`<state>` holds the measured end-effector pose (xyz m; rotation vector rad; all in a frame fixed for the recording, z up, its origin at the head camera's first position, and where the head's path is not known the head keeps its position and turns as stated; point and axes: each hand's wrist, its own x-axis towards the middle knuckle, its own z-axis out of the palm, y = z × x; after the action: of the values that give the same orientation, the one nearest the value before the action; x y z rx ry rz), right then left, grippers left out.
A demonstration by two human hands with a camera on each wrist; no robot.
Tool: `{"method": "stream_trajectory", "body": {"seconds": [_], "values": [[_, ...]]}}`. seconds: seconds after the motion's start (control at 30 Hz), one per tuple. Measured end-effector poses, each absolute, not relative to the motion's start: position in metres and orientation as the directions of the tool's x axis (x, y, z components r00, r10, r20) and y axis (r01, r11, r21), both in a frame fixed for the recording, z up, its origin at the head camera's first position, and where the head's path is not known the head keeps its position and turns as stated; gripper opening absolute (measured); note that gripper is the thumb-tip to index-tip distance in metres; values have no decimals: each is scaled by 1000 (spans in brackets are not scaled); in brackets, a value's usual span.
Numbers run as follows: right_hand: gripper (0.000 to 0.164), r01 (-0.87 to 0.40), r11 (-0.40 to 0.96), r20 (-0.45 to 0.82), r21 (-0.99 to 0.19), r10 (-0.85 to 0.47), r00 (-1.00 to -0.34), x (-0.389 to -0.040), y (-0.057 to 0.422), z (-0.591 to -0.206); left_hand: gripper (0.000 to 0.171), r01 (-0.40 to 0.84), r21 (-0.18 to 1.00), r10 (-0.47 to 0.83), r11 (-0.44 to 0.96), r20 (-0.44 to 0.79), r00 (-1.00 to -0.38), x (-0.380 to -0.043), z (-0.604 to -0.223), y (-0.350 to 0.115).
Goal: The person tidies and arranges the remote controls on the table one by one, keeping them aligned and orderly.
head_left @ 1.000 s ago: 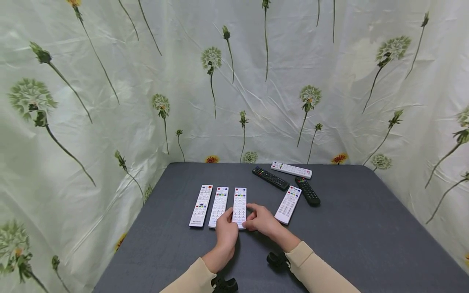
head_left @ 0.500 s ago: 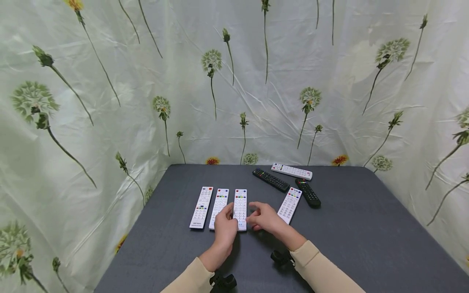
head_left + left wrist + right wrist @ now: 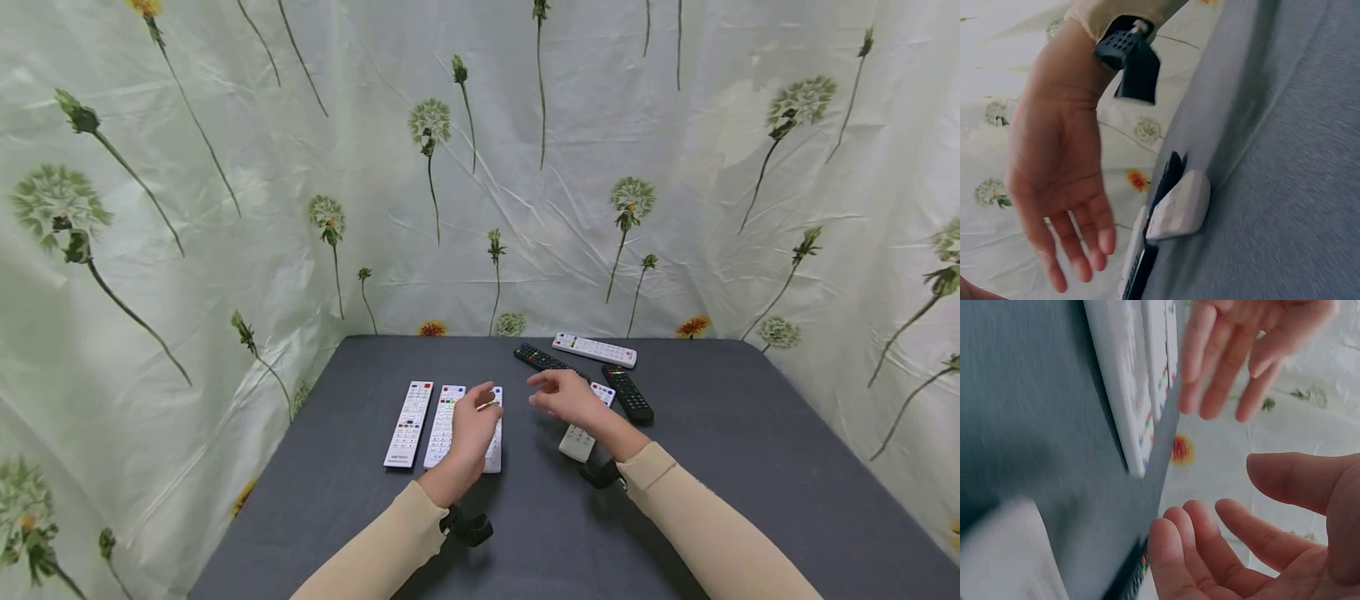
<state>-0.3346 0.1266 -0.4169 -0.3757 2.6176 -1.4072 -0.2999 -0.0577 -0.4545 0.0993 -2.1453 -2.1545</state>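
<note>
My left hand hovers over the third white remote control of a row on the left, covering part of it. In the left wrist view that hand holds nothing, its fingers loosely extended. My right hand is raised beside a white remote control that lies slanted and is partly hidden by the wrist. Relaxed, slightly bent fingers with nothing between them show in the right wrist view. The row also has a left white remote control and a middle one.
Behind my right hand lie a black remote control, a second black one and a white one. The dark grey table ends at a flowered curtain.
Both hands have come away from the third white remote control and lifted. My right hand has moved right and farther back, toward the slanted white remote control. The remote controls stay in place.
</note>
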Motion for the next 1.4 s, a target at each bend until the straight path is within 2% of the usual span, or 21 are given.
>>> {"method": "stream_trajectory", "body": {"seconds": [0.17,0.33,0.57,0.7,0.97,1.2,1.4], "values": [[38,-170,608,-3,-776,-273,-962,-356,142,-405,48,-39,997,-66,-66,-43,-997,-315,-451,-41],[42,-208,649,13,-732,-292,-956,-381,153,-405,51,-130,973,-12,-193,-135,-991,-337,-446,-20],[49,-263,693,39,-671,-321,-946,-406,170,-416,61,-272,869,87,-413,-260,-962,-363,-445,8],[55,-266,719,32,-642,-321,-946,-415,179,-423,60,-315,810,106,-495,-303,-947,-375,-450,20],[60,-251,766,3,-592,-309,-951,-429,187,-436,61,-357,788,99,-502,-358,-929,-395,-459,28],[58,-260,807,11,-530,-299,-954,-436,185,-450,44,-369,786,55,-496,-395,-917,-406,-466,33],[54,-282,819,55,-500,-295,-954,-438,186,-456,42,-403,799,73,-446,-417,-906,-408,-468,38]]}}
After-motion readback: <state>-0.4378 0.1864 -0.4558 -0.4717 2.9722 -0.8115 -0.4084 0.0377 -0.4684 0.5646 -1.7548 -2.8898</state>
